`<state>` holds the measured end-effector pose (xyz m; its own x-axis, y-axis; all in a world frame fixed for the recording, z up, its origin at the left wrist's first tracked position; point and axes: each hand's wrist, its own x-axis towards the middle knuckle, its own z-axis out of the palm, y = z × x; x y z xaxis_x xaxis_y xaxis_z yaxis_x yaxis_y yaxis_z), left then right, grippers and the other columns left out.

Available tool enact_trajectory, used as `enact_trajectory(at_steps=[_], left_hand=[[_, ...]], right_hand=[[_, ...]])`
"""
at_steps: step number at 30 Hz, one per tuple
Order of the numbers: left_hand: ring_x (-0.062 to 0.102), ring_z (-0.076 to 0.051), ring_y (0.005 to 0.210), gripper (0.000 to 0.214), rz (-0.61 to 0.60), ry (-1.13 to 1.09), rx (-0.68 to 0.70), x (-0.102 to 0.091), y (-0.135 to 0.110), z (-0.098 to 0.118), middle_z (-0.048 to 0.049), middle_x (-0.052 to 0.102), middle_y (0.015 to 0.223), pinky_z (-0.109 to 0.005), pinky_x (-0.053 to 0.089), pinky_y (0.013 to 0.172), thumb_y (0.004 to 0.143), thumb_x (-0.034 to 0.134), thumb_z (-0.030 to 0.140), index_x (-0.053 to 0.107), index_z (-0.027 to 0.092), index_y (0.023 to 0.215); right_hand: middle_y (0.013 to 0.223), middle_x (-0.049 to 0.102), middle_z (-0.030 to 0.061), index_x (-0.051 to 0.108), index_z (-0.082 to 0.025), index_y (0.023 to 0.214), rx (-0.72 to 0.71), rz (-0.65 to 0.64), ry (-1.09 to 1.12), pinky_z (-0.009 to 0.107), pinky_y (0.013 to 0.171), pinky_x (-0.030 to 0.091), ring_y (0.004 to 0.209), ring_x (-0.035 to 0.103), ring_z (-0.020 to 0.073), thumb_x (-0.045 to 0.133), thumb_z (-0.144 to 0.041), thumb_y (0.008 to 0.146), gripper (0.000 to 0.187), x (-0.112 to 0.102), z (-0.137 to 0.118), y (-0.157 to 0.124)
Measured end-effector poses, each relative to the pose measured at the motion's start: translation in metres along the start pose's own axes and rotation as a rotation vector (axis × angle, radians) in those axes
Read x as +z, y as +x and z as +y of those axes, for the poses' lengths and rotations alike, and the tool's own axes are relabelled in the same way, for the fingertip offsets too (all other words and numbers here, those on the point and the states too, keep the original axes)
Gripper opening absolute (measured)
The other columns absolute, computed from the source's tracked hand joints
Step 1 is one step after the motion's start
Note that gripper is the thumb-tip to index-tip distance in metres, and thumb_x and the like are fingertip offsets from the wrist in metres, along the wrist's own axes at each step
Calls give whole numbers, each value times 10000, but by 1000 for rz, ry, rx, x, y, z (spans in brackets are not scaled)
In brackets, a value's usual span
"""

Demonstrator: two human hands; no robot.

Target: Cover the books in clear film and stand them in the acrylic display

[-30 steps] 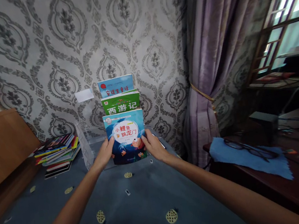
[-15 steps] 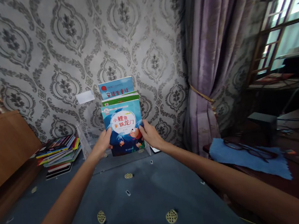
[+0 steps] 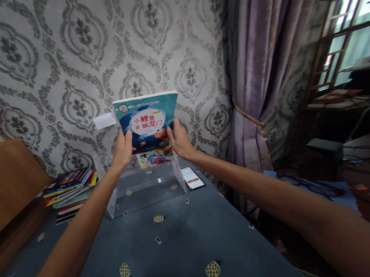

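My left hand [image 3: 122, 150] and right hand [image 3: 180, 140] pinched the side edges of a blue paperback picture book [image 3: 148, 121], its long axis tipped away, above a clear acrylic book stand [image 3: 143, 188].

Two hands, the left hand [image 3: 122, 149] and right hand [image 3: 180, 140], on one picture book [image 3: 147, 121] at twelve o'clock; one clear acrylic stand [image 3: 144, 189] at seven o'clock, one phone [image 3: 192, 177] at six, one book stack [image 3: 70, 194] at nine

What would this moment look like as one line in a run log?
left hand: holds picture book | right hand: holds picture book | below: clear plastic rack
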<state>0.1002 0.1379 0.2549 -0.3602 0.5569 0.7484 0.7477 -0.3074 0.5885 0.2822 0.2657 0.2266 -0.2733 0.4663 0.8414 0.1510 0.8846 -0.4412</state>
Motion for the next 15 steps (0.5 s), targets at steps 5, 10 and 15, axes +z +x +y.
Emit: enact_trajectory(at_steps=[5,10,15], left_hand=[[705,-238,933,632,-24,-30,42,5,-8,-12,-98,694,1014,-330,594,769,963,360,681,531,192,1324],[696,-201,799,638,-68,-58,54,10,-14,-25,-101,694,1039,-312,595,680,956,371,686,537,191,1322],[682,-182,740,643,-68,-81,58,14,-17,-35,-99,692,1051,-315,595,678,946,393,691,531,190,1325]], right_hand=[[849,523,40,347,-260,978,-42,-6,61,398,790,476,793,541,228,281,-435,1009,190,2,10,-12],[855,524,52,342,-252,972,-24,-64,81,423,809,495,808,575,244,289,-421,992,178,3,21,-14],[841,549,60,343,-251,981,-22,-103,49,442,817,504,806,593,259,296,-429,984,184,4,28,-15]])
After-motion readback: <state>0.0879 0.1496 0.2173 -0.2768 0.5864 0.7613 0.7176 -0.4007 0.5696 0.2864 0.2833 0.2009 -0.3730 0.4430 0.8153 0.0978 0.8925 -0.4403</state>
